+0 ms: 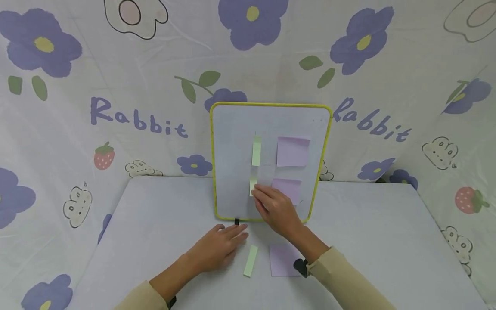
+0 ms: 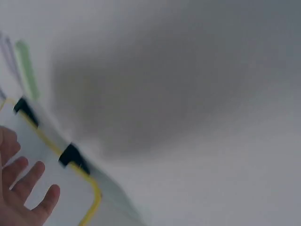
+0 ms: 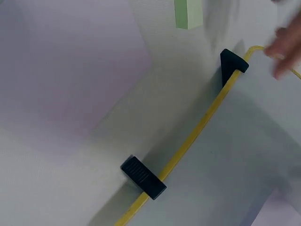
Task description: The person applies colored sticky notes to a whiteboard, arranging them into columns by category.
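A whiteboard with a yellow rim leans at the back of the table. My right hand is at its lower middle, thumb and fingertips pinching the right edge of a narrow green sticky note against the board. Another narrow green sticky note is stuck above it, and two purple sticky notes are to the right, the lower one partly behind my hand. My left hand rests by the board's bottom edge, its fingers spread and holding nothing.
On the white table lie a green sticky-note pad and a purple one, partly under my right wrist. Black feet prop the board's lower rim. A patterned cloth hangs behind.
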A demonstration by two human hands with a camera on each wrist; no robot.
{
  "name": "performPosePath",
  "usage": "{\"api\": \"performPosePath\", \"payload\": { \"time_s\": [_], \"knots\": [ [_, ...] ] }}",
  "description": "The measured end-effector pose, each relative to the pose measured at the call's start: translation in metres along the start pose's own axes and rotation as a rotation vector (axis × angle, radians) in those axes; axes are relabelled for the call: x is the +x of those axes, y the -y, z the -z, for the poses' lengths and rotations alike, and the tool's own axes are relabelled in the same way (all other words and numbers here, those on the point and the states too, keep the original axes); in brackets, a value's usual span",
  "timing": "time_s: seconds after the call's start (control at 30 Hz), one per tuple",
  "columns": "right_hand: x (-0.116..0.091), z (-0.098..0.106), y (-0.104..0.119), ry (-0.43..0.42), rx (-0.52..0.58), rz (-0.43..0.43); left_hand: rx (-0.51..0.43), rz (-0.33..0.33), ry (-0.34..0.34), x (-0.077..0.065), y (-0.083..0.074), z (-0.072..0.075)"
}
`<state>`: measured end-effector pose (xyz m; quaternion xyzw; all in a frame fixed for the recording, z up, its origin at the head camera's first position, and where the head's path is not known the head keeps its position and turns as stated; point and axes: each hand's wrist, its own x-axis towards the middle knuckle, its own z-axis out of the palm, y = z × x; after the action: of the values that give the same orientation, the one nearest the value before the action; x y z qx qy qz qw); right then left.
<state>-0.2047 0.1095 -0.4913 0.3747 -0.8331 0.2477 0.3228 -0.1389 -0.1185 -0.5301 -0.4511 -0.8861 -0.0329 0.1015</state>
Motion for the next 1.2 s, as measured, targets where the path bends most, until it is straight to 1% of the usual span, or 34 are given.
{"api": "performPosePath", "payload": {
  "time_s": [0.1,0.17,0.23,0.27,0.33,0.43,0.53,0.63,0.83,1.0,1.1,1.2],
  "knots": [
    [0.0,-0.001,-0.001,-0.013,-0.007,0.001,0.019,0.072,-0.176,0.013,0.012,0.016],
    [-0.001,-0.002,-0.002,-0.014,-0.011,-0.001,0.037,0.12,-0.267,0.02,0.019,0.027],
    [-0.001,-0.002,-0.002,-0.009,-0.015,-0.005,0.04,0.155,-0.316,0.026,0.025,0.036],
    [-0.001,-0.003,-0.002,-0.005,-0.016,-0.006,0.041,0.162,-0.324,0.029,0.028,0.04],
    [-0.001,-0.002,-0.001,-0.001,-0.013,-0.007,0.044,0.163,-0.315,0.034,0.032,0.044],
    [-0.002,-0.002,0.0,-0.004,-0.01,-0.006,0.063,0.139,-0.271,0.04,0.037,0.046],
    [-0.001,-0.002,0.0,-0.007,-0.006,-0.004,0.114,0.11,-0.224,0.044,0.039,0.045],
    [-0.001,-0.002,0.0,-0.002,-0.014,0.0,0.156,0.102,-0.191,0.048,0.04,0.044],
    [0.001,-0.003,0.0,0.007,-0.034,0.023,0.206,0.134,-0.145,0.052,0.04,0.043],
    [0.002,-0.002,0.0,0.029,-0.063,0.043,0.258,0.167,-0.11,0.054,0.041,0.038],
    [0.002,-0.002,0.0,0.034,-0.077,0.056,0.29,0.182,-0.099,0.054,0.041,0.036],
    [0.002,-0.003,-0.001,0.027,-0.081,0.066,0.314,0.188,-0.104,0.055,0.04,0.033]
  ]
}}
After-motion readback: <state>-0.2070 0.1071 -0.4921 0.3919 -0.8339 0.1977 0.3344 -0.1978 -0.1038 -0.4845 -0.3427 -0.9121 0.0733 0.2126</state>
